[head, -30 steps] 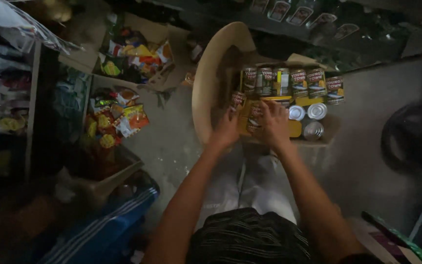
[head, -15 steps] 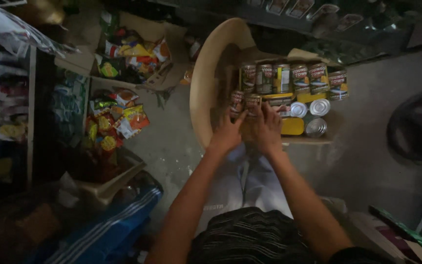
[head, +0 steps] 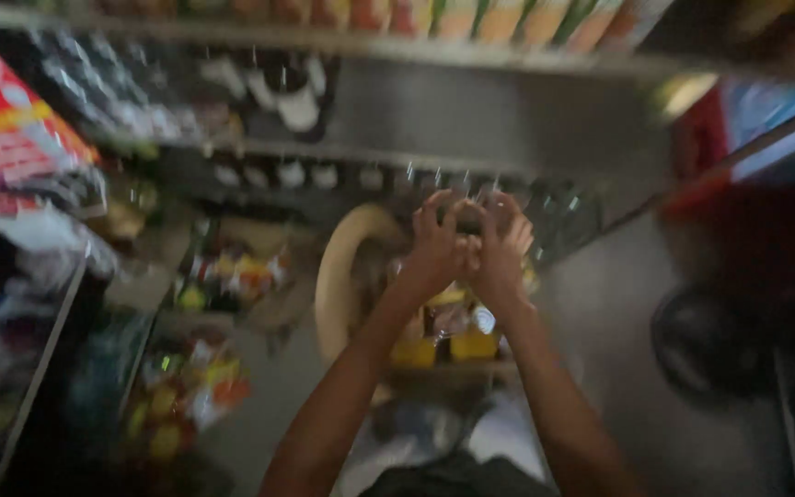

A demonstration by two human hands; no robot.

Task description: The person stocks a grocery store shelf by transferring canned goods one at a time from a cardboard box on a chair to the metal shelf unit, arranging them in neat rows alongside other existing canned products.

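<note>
The view is blurred by motion. My left hand (head: 436, 241) and my right hand (head: 505, 244) are raised side by side in front of a grey shelf (head: 471, 110), fingers curled around a small cluster of cans (head: 471, 213) pressed between them. Below my wrists lies the yellow box of cans (head: 457, 342) on the floor, partly hidden by my forearms. A pale round board (head: 331, 287) leans at the box's left side.
Trays of colourful snack packets (head: 223, 276) stand at the left, with more packets (head: 181, 396) lower down. A red bag (head: 11, 129) hangs at top left. A dark round object (head: 715, 340) sits on the floor at the right.
Both hands rose from the box of cans up toward the shelf, closed together around cans. The camera tilted upward, bringing the shelves into view.
</note>
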